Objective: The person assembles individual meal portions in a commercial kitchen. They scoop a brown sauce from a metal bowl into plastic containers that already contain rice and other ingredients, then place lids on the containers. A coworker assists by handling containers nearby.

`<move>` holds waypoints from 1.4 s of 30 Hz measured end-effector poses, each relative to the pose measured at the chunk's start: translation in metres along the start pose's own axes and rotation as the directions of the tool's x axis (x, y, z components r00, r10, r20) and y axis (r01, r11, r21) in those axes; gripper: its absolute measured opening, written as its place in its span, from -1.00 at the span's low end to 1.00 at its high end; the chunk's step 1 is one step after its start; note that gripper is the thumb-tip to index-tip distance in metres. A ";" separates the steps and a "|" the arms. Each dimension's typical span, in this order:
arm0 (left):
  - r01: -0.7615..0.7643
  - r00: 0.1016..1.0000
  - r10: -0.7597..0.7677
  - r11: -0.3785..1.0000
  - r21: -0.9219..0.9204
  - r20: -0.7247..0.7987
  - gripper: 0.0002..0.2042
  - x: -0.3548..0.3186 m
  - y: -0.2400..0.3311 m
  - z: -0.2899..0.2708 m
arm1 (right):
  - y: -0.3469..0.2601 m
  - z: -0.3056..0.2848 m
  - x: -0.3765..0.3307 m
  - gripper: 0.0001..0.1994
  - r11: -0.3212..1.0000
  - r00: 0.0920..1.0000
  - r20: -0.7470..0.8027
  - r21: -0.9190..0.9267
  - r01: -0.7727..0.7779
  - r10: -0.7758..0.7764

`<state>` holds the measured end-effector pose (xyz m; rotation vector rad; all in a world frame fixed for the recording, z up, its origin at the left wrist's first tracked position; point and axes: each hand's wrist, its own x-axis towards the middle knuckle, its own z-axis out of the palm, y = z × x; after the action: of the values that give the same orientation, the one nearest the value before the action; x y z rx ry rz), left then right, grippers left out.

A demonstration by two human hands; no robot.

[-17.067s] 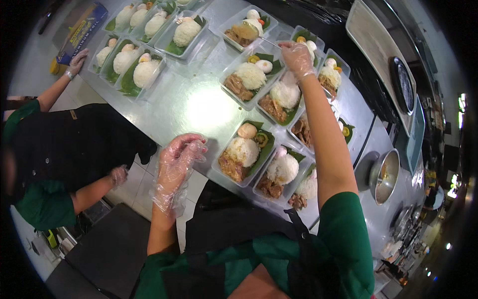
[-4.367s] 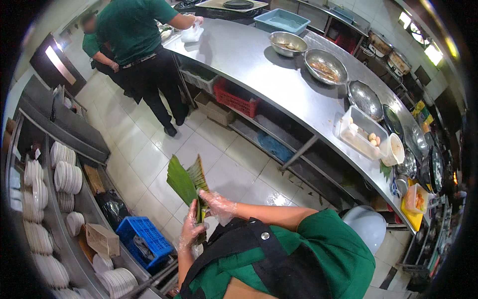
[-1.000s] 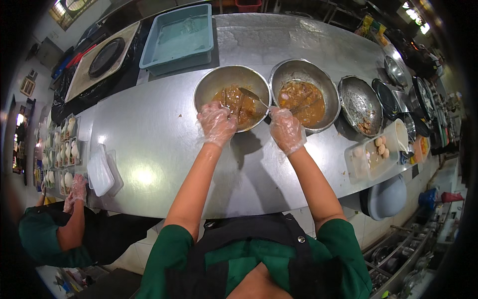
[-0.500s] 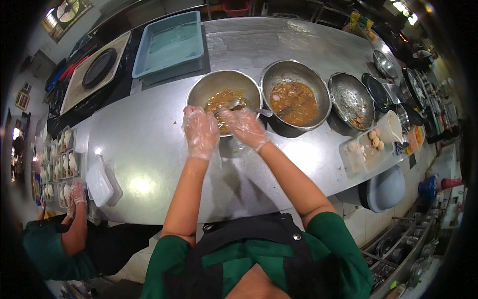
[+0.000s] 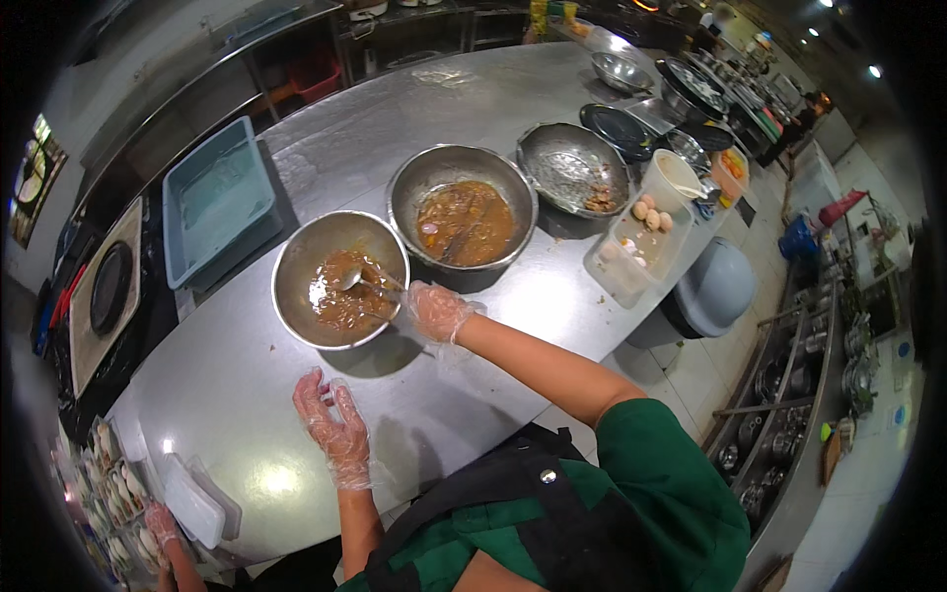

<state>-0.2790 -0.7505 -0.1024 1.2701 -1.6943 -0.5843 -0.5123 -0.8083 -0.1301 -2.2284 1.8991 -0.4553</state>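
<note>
1. Spoon (image 5: 357, 278) sits in the nearer steel bowl (image 5: 296, 259), its scoop sunk in the brown saucy food (image 5: 340, 301) and its handle leaning out toward my right hand (image 5: 436, 311), which makes sense for scooping from the bowl's near side.
2. My right hand, in a thin clear glove, is curled narrow at the bowl's rim with fingertips pinched on the handle end; I judge it holds the spoon, though the grip itself is small in view.
3. My left hand (image 5: 333, 426), also gloved, lies flat and spread wide on the bench (image 5: 237, 414), holding nothing, just in front of the bowl and apart from it; it looks like a brace while I lean in.
4. Second bowl (image 5: 462, 205) of orange-brown stew stands just behind and to the right, touching or nearly touching the first; I cannot tell which.
5. Further right are an almost scraped-out pan (image 5: 574, 168) and a clear tub of eggs (image 5: 639, 237).
6. Blue tray (image 5: 217, 202) rests at the left.
7. Another person's gloved hand (image 5: 161, 521) shows at the lower left edge, by white lids (image 5: 192, 503).
</note>
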 end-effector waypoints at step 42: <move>0.157 0.859 0.070 0.907 -0.390 0.506 -0.40 0.226 0.232 0.675 | 0.757 -0.346 -0.325 -0.59 0.471 0.831 -0.271 -0.720 -0.510 0.486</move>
<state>-0.9922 -0.9726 -0.1517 0.8799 -1.8205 -1.3364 -1.3795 -0.5955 -0.0925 -1.7909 3.0211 0.5634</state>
